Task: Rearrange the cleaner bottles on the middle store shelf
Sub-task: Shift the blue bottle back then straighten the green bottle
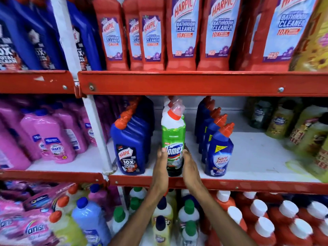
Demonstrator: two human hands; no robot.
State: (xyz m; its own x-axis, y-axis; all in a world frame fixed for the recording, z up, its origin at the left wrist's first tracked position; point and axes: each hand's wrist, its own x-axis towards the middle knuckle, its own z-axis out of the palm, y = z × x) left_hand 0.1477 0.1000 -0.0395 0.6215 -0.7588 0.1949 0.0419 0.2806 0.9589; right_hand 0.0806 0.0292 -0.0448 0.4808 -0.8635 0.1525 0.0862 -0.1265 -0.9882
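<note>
Upright, Domex bottle (173,139) between hands (174,167).

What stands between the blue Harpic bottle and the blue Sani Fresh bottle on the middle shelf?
In the head view, a green-and-white Domex bottle, with the left hand and right hand on its sides.

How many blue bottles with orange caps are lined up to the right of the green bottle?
4 that I can count: a front bottle, then second, third and fourth lined up behind it toward the shelf's back. More may be hidden.
</note>
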